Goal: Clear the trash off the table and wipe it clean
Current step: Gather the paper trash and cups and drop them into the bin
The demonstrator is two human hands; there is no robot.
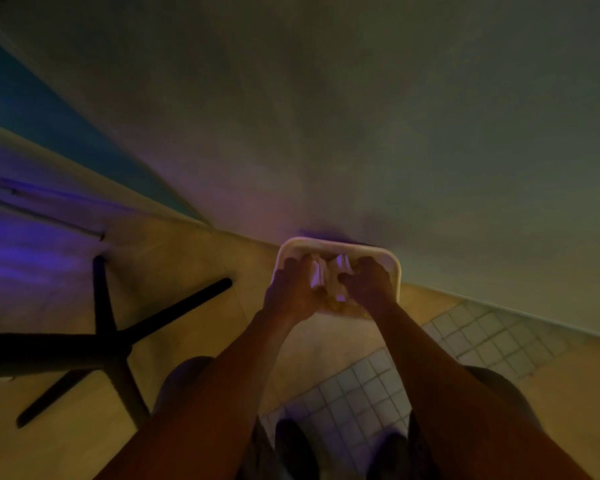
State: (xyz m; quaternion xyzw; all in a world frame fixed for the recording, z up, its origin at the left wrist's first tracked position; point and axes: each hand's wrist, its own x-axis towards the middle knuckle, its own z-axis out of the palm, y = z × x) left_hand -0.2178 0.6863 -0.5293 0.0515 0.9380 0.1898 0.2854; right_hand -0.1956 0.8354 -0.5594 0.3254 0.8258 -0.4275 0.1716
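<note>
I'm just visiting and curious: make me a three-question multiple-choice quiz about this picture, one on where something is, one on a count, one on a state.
1. Where is the black cross-shaped table base?
A. On the floor to the person's left
B. On the tray
C. Against the wall on the right

2. How many hands hold the tray?
A. None
B. One
C. Two

3. What is the tray's state?
A. Empty
B. Carrying crumpled paper
C. Lying on the floor

Answers:
1 A: the table base stands at left on the floor.
2 C: the left hand and the right hand both grip the tray.
3 B: crumpled paper lies between the hands.
</note>
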